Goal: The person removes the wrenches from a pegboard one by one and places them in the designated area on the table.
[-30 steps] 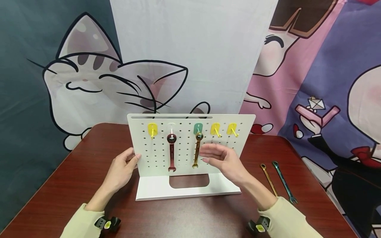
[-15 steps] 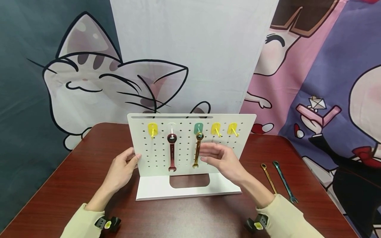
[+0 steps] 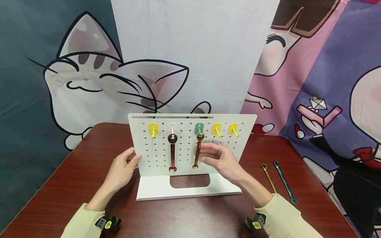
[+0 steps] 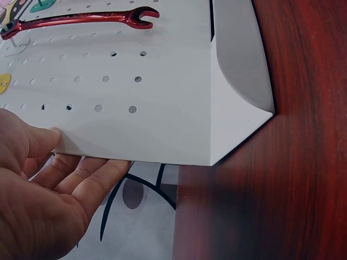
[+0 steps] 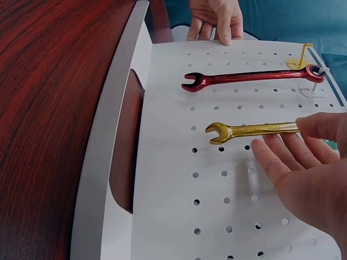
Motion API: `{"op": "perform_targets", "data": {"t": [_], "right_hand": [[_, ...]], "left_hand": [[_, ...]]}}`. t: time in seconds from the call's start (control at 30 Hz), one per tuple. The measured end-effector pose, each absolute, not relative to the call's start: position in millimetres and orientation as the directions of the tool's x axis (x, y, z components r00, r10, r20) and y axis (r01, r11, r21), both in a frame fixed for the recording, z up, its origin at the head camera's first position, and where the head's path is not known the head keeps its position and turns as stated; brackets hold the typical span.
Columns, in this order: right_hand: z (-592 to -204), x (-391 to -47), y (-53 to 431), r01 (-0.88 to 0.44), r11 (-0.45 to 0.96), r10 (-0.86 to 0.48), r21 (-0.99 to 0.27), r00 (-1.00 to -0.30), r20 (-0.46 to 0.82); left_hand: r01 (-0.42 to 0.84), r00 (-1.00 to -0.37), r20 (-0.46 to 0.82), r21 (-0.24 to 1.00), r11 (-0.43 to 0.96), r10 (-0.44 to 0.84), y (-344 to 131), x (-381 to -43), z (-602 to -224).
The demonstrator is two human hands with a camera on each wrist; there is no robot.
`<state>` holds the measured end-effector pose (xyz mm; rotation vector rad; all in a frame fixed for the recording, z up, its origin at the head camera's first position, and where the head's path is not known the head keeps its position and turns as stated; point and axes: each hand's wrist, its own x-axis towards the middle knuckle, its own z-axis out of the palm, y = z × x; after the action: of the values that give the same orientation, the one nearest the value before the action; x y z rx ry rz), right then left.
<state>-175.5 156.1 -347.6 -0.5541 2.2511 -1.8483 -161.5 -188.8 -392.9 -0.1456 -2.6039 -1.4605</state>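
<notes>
A white pegboard stand (image 3: 184,158) is upright on the table. My left hand (image 3: 122,168) grips its left edge, thumb on the front and fingers behind, as the left wrist view shows. From the green hook (image 3: 199,127) hangs a gold combination wrench (image 3: 197,152), ring end up. My right hand (image 3: 221,162) pinches that wrench's shank, thumb in front and fingers behind it; in the right wrist view the gold wrench's open end (image 5: 219,132) sticks out past the thumb (image 5: 320,127). A red combination wrench (image 3: 172,153) hangs from the clear hook (image 3: 172,127) to the left.
Yellow hooks (image 3: 153,128) (image 3: 216,129) (image 3: 233,129) on the pegboard carry nothing. Another gold wrench (image 3: 269,178) and a teal wrench (image 3: 285,182) lie on the brown table (image 3: 89,155), right of the stand. A printed cloth (image 3: 193,59) hangs behind the table.
My right hand has moved slightly left, from beside the gold wrench to around its shank. My left hand stays on the pegboard's edge.
</notes>
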Motion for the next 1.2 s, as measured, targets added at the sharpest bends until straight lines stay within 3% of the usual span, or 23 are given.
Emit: {"op": "perform_targets", "data": {"t": [0.67, 1.2], "right_hand": [[-345.1, -165.0, 157.4, -0.096, 0.067, -0.403, -0.993, -0.913, 0.061], [-339.2, -157.9, 155.0, -0.078, 0.084, -0.366, -0.993, -0.93, 0.042]], "left_hand": [[0.173, -0.982, 0.19, 0.84, 0.515, 0.019, -189.2, -162.0, -392.5], [0.165, -0.983, 0.181, 0.837, 0.522, 0.02, -189.8, -160.9, -394.2]]}}
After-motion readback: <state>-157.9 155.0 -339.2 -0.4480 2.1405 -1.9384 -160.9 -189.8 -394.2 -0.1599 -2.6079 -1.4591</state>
